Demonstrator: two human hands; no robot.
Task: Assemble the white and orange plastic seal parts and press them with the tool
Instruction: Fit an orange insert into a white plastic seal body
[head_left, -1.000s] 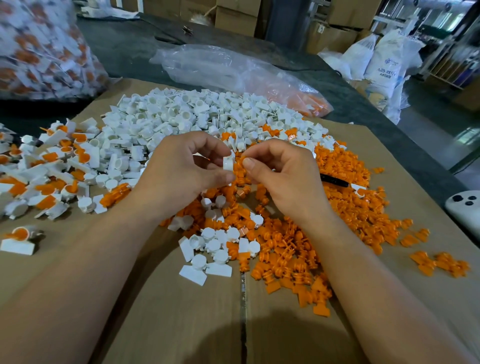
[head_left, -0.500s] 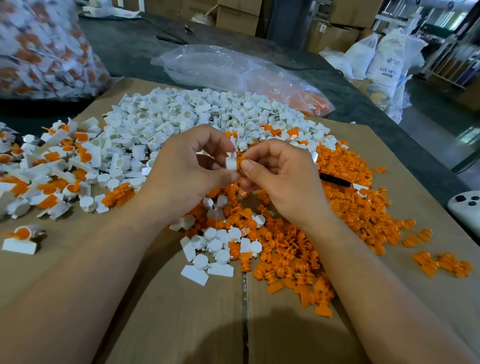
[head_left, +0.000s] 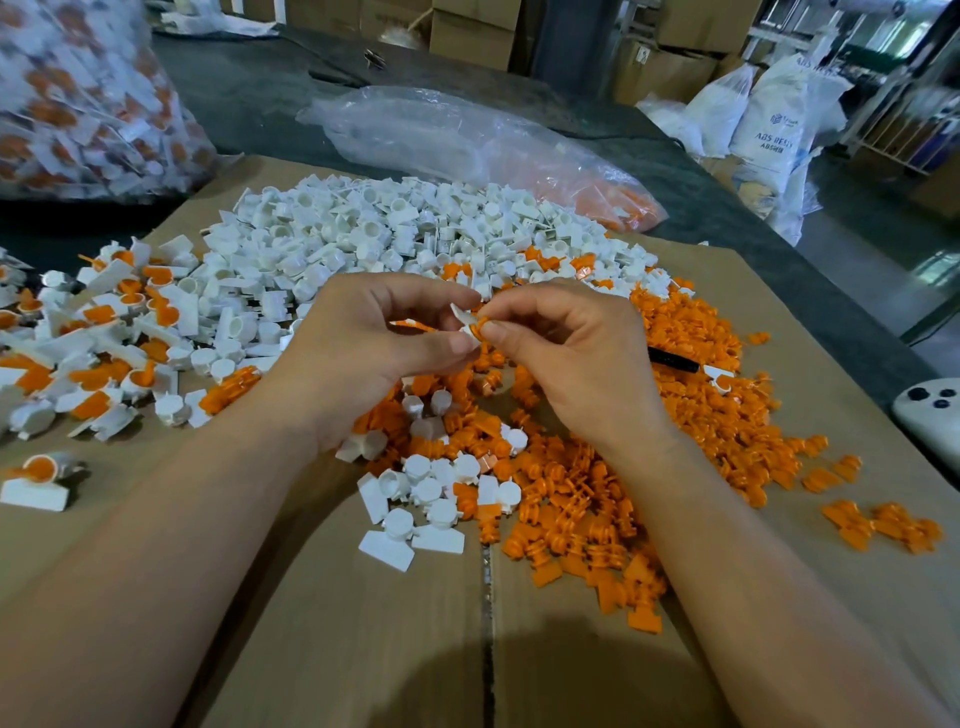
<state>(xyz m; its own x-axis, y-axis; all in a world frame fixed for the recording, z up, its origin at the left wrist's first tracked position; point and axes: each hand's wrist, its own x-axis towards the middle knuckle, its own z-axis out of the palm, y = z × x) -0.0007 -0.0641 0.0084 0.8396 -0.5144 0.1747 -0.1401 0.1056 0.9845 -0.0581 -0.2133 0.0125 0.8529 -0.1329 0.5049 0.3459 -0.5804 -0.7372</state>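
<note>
My left hand (head_left: 363, 353) pinches a small white seal part (head_left: 464, 321) between thumb and fingers above the middle of the cardboard. My right hand (head_left: 566, 353) pinches an orange insert (head_left: 480, 323) against that white part, fingertips of both hands touching. A further orange piece (head_left: 413, 326) shows inside my left palm. Behind the hands lies a big heap of loose white parts (head_left: 395, 239). Loose orange inserts (head_left: 587, 499) spread below and to the right. A black tool (head_left: 672, 359) lies on the orange heap, partly hidden by my right hand.
Joined white-and-orange seals (head_left: 104, 338) pile up at the left. A clear plastic bag (head_left: 467, 140) lies behind the heaps, a full bag of seals (head_left: 83, 98) at far left. A white device (head_left: 930, 415) sits at the right edge of the cardboard sheet (head_left: 363, 649).
Both hands stay together over the heap. The orange insert has come up against the white part, and the white part has tilted slightly between my fingertips.
</note>
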